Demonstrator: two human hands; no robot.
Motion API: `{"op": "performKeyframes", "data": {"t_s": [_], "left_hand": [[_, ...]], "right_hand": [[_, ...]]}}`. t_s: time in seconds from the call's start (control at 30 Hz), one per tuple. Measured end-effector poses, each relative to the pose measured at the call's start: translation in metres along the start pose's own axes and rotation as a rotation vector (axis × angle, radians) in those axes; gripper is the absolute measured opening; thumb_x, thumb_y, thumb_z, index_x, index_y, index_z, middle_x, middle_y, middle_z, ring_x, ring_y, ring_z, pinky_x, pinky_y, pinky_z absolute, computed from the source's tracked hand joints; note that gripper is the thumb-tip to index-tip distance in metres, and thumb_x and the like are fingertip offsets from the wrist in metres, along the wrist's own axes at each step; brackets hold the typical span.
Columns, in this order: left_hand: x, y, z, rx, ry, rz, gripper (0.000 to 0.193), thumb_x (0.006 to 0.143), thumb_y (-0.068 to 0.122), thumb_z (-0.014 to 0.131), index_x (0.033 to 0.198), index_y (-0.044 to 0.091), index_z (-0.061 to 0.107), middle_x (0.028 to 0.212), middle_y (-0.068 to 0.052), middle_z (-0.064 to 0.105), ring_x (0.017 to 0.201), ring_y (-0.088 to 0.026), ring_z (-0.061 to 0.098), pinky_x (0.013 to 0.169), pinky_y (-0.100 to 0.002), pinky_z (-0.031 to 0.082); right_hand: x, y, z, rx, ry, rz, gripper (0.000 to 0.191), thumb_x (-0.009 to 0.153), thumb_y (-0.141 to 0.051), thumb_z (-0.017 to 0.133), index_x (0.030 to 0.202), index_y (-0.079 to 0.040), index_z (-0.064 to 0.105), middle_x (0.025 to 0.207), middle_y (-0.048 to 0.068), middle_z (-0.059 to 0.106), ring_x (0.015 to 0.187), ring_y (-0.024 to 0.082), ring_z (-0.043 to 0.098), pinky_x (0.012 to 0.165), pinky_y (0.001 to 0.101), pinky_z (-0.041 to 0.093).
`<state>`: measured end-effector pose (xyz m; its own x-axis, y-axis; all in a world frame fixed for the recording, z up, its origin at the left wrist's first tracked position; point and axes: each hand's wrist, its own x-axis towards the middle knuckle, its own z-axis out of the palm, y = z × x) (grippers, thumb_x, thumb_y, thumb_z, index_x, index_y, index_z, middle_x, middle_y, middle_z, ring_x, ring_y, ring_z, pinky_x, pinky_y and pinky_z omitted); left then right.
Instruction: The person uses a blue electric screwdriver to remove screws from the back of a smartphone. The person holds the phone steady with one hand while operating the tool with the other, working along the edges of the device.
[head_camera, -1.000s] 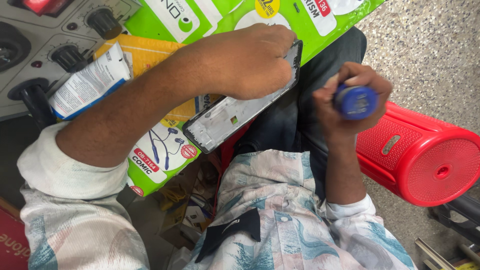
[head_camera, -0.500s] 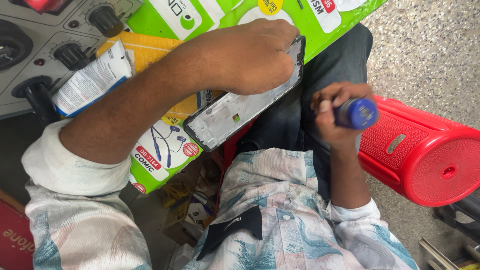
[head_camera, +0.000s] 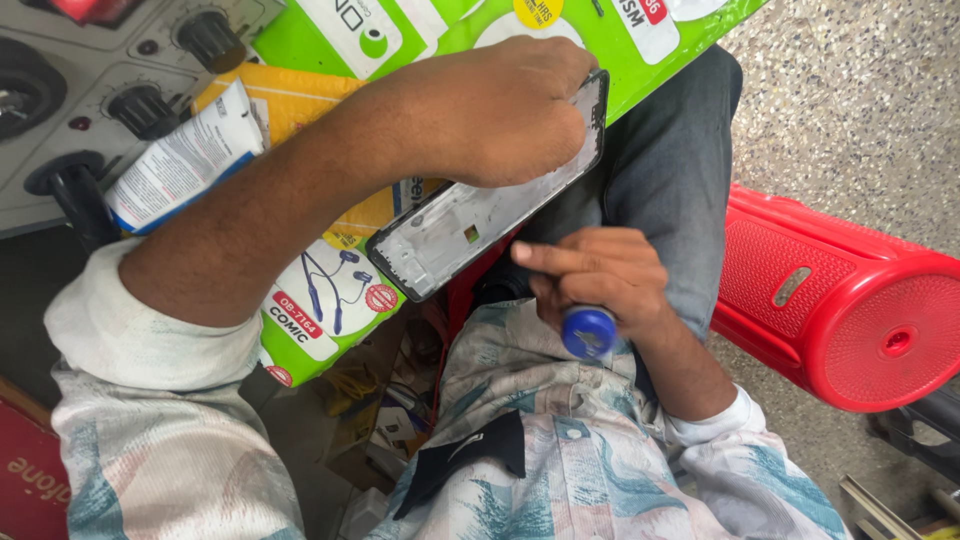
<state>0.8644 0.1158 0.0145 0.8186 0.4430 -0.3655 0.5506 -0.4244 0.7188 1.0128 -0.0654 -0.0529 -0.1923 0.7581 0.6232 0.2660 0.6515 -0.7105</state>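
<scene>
My left hand presses down on an opened phone frame, a dark-edged shell with a silvery bare inside, lying tilted over a green cardboard box. My fingers cover its upper end. My right hand is closed around a screwdriver with a blue handle; the handle's round end faces the camera and the tip is hidden behind the hand, close to the frame's lower edge. The index finger points left toward the frame.
A red plastic stool lies on its side at right on a speckled floor. A grey panel with black knobs sits at top left, a white tube beside it. Small clutter lies below the box.
My right hand with the screwdriver has come down and left, from beside the stool to just under the phone frame. My left hand has stayed on the frame.
</scene>
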Motion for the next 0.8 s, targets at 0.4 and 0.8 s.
{"op": "performKeyframes", "data": {"t_s": [0.4, 0.8], "left_hand": [[0.004, -0.009, 0.009, 0.187, 0.095, 0.38, 0.028, 0.088, 0.012, 0.059, 0.099, -0.012, 0.069, 0.122, -0.034, 0.061, 0.112, -0.048, 0.06, 0.094, -0.052, 0.047], [0.001, -0.003, 0.01, 0.366, 0.074, 0.466, 0.025, 0.084, 0.017, 0.062, 0.082, -0.007, 0.071, 0.113, -0.03, 0.064, 0.109, -0.046, 0.062, 0.091, -0.054, 0.049]], "right_hand": [[-0.013, 0.001, -0.007, -0.152, 0.177, 0.26, 0.032, 0.087, 0.014, 0.073, 0.092, -0.006, 0.047, 0.102, 0.021, 0.074, 0.07, 0.017, 0.072, 0.058, 0.0261, 0.056], [-0.012, 0.011, -0.015, -0.037, 0.243, 0.391, 0.033, 0.096, 0.015, 0.07, 0.105, -0.002, 0.044, 0.106, 0.024, 0.073, 0.09, 0.019, 0.074, 0.08, 0.0285, 0.061]]}}
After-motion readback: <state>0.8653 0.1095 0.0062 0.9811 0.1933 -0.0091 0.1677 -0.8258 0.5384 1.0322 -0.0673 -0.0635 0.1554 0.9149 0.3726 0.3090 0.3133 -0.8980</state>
